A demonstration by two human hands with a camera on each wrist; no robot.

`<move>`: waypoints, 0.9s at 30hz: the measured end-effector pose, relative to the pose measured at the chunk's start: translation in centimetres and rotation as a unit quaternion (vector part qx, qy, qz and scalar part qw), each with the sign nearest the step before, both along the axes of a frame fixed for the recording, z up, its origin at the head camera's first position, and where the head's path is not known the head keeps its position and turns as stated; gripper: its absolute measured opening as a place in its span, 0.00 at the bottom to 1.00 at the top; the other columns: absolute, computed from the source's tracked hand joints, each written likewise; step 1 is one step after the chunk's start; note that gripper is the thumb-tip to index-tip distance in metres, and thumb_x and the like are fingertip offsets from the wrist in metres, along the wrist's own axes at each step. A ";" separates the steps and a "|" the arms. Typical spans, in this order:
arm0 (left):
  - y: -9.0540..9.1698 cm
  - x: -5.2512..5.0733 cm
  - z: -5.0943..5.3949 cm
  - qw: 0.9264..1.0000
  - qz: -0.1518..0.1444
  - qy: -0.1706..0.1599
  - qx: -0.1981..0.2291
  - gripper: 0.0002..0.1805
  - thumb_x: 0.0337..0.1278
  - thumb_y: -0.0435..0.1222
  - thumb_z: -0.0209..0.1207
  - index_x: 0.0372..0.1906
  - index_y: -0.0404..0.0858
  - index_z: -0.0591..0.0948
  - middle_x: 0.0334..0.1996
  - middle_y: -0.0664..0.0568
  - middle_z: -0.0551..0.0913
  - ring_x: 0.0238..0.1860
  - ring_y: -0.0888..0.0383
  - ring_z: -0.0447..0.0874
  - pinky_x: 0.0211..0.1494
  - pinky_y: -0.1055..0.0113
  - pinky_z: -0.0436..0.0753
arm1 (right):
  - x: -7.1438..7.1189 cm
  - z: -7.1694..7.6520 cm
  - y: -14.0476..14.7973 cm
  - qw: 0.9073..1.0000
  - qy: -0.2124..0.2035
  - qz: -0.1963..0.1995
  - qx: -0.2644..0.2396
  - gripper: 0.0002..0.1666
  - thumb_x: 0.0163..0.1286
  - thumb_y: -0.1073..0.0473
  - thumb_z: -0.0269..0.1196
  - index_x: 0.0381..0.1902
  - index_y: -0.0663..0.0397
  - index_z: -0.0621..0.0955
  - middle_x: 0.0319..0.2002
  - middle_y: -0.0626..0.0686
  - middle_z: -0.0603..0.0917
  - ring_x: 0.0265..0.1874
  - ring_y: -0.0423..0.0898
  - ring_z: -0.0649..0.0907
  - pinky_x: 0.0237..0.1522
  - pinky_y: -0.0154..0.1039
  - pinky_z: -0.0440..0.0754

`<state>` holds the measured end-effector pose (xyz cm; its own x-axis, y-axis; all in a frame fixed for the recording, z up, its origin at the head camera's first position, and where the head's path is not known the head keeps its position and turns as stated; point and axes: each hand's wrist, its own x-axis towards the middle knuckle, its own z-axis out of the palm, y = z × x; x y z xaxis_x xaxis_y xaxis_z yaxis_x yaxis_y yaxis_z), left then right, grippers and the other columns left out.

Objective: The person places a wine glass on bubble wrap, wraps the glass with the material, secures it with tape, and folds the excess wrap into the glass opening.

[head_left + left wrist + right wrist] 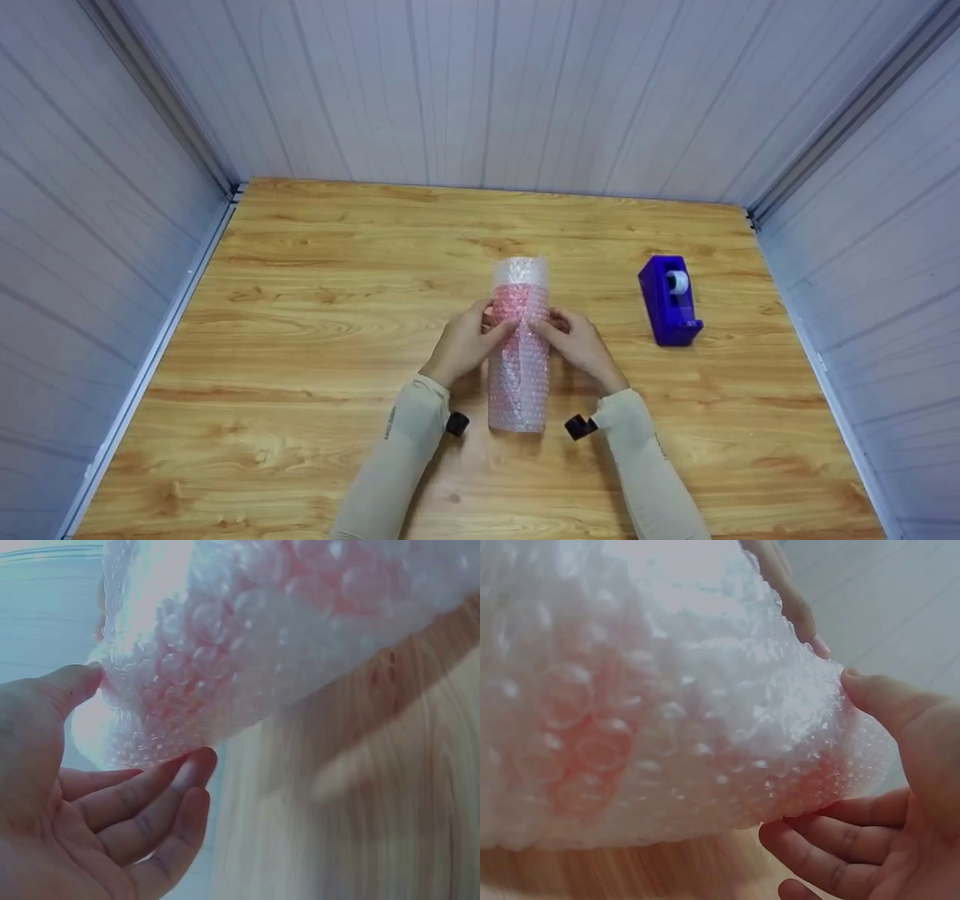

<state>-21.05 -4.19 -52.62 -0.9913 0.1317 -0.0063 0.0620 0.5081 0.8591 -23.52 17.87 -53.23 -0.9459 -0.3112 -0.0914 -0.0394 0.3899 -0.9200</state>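
Observation:
A long bundle of clear bubble wrap (519,375) with something pink or red inside is held up between both hands, over the middle of the table. What the pink thing is, the wrap hides. My left hand (466,345) grips the bundle's left side, thumb on the near face and fingers behind it. On the opposite side my right hand (581,346) grips it the same way. In the left wrist view the wrap (225,652) curves between thumb and fingertips. The right wrist view shows the wrap (667,712) crinkled under the right thumb.
A blue tape dispenser (667,304) with a roll of clear or white tape (677,283) stands on the wooden table (337,300), to the right of the bundle. White panel walls (487,90) enclose the table at the back and both sides.

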 end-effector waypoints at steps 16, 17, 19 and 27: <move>0.1 0.9 0.9 0.988 -0.019 0.138 0.065 0.39 0.64 0.53 0.63 0.72 0.36 0.68 0.51 0.45 0.84 0.44 0.57 0.83 0.46 0.63 0.83 | 1.3 1.8 0.2 0.997 0.046 -0.028 -0.061 0.39 0.66 0.47 0.70 0.69 0.60 0.72 0.56 0.60 0.82 0.53 0.54 0.81 0.54 0.48 0.80; 0.1 1.0 0.9 0.987 -0.020 0.146 0.068 0.39 0.63 0.53 0.64 0.72 0.36 0.68 0.51 0.45 0.84 0.43 0.57 0.83 0.46 0.63 0.83 | 1.4 1.9 0.3 0.996 0.051 -0.029 -0.064 0.39 0.66 0.49 0.71 0.69 0.60 0.72 0.56 0.60 0.81 0.53 0.54 0.81 0.55 0.48 0.79; 0.2 1.1 1.0 0.984 -0.023 0.160 0.080 0.39 0.63 0.52 0.64 0.71 0.36 0.68 0.52 0.45 0.83 0.43 0.58 0.83 0.45 0.63 0.83 | 1.7 2.0 0.3 0.995 0.058 -0.032 -0.074 0.39 0.66 0.52 0.71 0.70 0.59 0.71 0.57 0.59 0.81 0.54 0.54 0.80 0.56 0.48 0.78; 0.3 1.7 1.0 0.969 -0.041 0.214 0.119 0.39 0.60 0.48 0.68 0.71 0.36 0.68 0.58 0.46 0.80 0.52 0.56 0.81 0.48 0.63 0.83 | 3.0 3.0 0.3 0.987 0.113 -0.022 -0.109 0.41 0.64 0.64 0.72 0.72 0.63 0.67 0.63 0.61 0.75 0.57 0.58 0.78 0.62 0.60 0.71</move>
<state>-19.35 -3.91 -51.59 -0.8819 0.1578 0.4442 0.4713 0.2761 0.8377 -20.57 18.19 -50.25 -0.9477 -0.2578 0.1880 -0.2405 0.1899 -0.9519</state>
